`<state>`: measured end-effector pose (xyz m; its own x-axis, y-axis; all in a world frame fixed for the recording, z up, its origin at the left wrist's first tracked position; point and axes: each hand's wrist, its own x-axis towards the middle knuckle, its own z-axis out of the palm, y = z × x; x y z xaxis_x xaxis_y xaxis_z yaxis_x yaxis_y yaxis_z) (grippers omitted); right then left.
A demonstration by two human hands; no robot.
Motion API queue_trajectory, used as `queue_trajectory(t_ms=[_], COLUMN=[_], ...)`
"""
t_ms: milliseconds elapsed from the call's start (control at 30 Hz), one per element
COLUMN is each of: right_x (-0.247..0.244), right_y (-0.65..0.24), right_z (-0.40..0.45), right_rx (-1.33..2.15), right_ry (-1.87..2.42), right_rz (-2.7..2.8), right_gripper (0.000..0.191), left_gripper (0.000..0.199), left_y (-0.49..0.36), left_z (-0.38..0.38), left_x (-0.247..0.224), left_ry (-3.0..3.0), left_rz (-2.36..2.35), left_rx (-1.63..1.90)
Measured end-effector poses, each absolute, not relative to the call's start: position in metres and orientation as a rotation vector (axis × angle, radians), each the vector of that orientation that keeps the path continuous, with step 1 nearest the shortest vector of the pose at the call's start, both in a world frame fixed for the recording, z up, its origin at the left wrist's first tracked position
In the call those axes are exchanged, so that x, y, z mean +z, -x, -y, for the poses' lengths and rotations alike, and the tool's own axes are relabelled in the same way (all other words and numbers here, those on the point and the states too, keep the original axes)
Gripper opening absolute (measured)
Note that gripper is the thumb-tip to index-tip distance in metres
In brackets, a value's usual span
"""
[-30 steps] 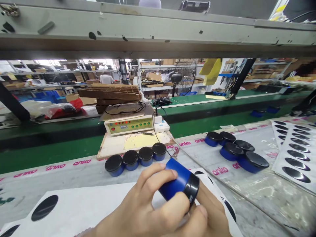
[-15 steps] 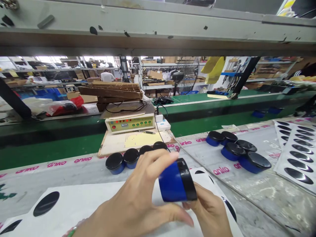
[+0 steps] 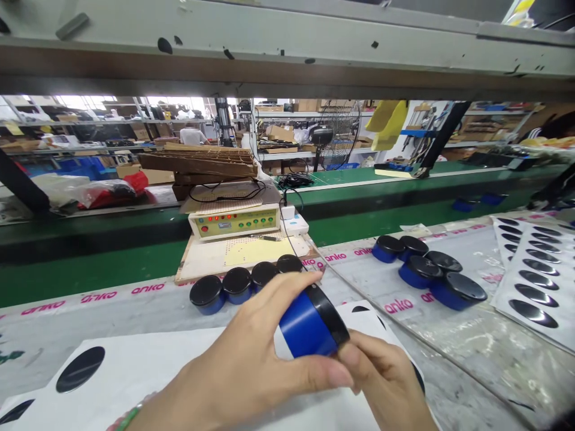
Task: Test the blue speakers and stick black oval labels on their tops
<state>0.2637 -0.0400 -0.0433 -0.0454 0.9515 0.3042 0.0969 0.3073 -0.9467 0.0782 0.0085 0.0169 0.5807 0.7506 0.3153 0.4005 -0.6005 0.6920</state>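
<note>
A round blue case with a black rim [image 3: 309,326] is tilted between my two hands, above a white sheet bearing black oval stickers [image 3: 179,371]. My left hand [image 3: 256,347] curves around it, fingers over the top and thumb along the underside. At its lower right, my right hand [image 3: 381,371] pinches the black rim; those fingertips are partly hidden. Just beyond my left hand, several similar black-topped blue cases [image 3: 206,293] stand in a row on the plastic-covered bench.
More blue cases [image 3: 420,270] stand in a cluster at right, beside sheets of black oval stickers [image 3: 534,275]. A control box with red lights [image 3: 233,221] sits behind on a board. Across the bench runs a cable [image 3: 431,338]. A green conveyor [image 3: 359,218] lies beyond, under an overhead shelf [image 3: 278,42].
The blue case has turned in my hands, so the lettering on its black rim no longer shows. My left thumb has closed against its underside. The view has shifted slightly.
</note>
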Motion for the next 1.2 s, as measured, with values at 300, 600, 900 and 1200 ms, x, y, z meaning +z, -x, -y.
queue_trajectory(t_ms=[300,600,900,1200], right_x=[-0.012,-0.004,-0.013,-0.014], right_y=[-0.262,-0.261,-0.281,-0.276], right_z=[0.049,0.050,0.038,0.030], right_rx=[1.027,0.756,0.807,0.992], right_ry=[1.299,1.346,1.310,1.099], right_rz=[1.343,1.548,1.345,1.328], right_gripper=[0.041,0.043,0.047,0.043], left_gripper=[0.056,0.044,0.050,0.062], left_y=[-0.074,-0.077,-0.061,-0.067], left_z=[-0.019,-0.041,-0.058,-0.049], left_x=[0.017,0.016,0.042,0.028], left_ry=[-1.815,-1.347,-0.775,-0.918], left_rz=[-0.914,-0.967,-0.678,-0.596], left_rx=[0.559,0.867,0.737,0.607])
